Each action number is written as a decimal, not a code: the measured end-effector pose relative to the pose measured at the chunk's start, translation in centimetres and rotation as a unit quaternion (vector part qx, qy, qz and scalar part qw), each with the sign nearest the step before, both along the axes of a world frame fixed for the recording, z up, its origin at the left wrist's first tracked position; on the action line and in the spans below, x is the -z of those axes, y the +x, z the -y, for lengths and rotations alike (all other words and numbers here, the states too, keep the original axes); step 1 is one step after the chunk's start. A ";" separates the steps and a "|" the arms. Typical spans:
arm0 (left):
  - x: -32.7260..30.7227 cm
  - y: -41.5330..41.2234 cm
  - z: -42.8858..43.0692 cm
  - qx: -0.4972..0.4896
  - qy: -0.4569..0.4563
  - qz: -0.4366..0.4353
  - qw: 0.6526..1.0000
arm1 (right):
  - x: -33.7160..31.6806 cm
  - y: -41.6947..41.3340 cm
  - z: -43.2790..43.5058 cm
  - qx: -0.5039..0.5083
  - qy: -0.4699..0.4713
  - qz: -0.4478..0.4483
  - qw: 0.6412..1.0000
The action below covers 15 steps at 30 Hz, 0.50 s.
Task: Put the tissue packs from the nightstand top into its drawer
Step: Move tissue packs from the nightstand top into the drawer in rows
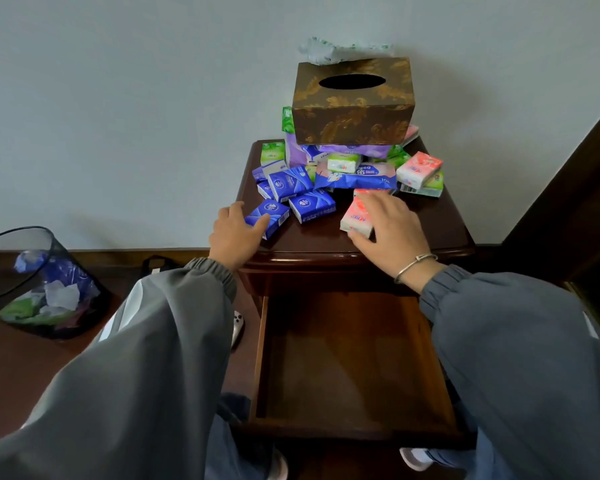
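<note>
from the head view i see a brown leaf-patterned tissue box [352, 102] sitting on the pile of packs [326, 174] at the back of the nightstand [447, 233] top. a mesh bin [32, 282] with wrappers stands on the floor well left of the nightstand. the drawer [347, 358] is pulled out below the front edge, between my grey sleeves. my left hand [234, 233] curls round a blue pack [267, 218] at the front left of the top. my right hand [388, 230], a bracelet [414, 266] at its wrist, grips a pink pack [357, 216] near the front middle. the packs are blue, green, pink and purple. i can read "10" on a long blue one [355, 176]; the rest is too blurred.
</note>
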<state>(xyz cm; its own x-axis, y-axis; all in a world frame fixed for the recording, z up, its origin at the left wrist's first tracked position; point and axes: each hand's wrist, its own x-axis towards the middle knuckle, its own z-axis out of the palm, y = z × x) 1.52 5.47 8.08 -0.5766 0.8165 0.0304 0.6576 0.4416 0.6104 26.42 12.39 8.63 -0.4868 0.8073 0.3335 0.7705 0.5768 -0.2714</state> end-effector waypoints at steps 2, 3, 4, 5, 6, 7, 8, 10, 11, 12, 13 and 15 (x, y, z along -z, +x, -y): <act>0.4 0.2 -0.8 -0.001 -0.029 0.000 1.000 | 1.0 -1.0 -0.4 -0.001 -0.001 0.041 0.999; 0.6 0.3 -1.1 -0.003 -0.040 -0.013 0.999 | 1.7 -1.3 -0.4 0.001 -0.007 0.061 0.998; 0.8 0.4 -1.2 -0.005 -0.045 -0.026 0.999 | 2.4 -1.5 -0.4 0.003 -0.017 0.076 0.997; 0.9 0.4 -1.4 -0.006 -0.044 -0.034 0.998 | 3.0 -1.6 -0.3 0.004 -0.026 0.085 0.996; 1.0 0.4 -1.5 -0.003 -0.042 -0.036 0.998 | 3.5 -1.5 -0.3 0.001 -0.029 0.087 0.996; 1.0 0.2 -1.6 0.002 -0.044 -0.035 0.998 | 3.7 -1.4 -0.3 -0.005 -0.023 0.086 0.996; 1.0 0.0 -1.7 0.008 -0.050 -0.029 0.998 | 3.7 -1.1 -0.4 -0.015 -0.009 0.085 0.996; 0.8 -0.6 -1.9 0.014 -0.055 0.027 0.998 | 3.3 -0.3 -0.7 -0.043 0.024 0.081 0.995; 0.7 -0.8 -1.8 0.014 -0.053 0.067 0.996 | 3.1 0.2 -0.8 -0.056 0.036 0.079 0.995; 0.6 -1.0 -1.7 0.018 -0.051 0.097 0.994 | 2.9 0.7 -1.0 -0.066 0.041 0.076 0.994; 0.5 -1.2 -1.6 0.027 -0.052 0.110 0.992 | 2.8 1.3 -1.1 -0.073 0.041 0.073 0.994; 0.3 -1.2 -1.5 0.057 -0.045 0.105 0.992 | 2.8 2.3 -1.3 -0.079 0.034 0.057 0.995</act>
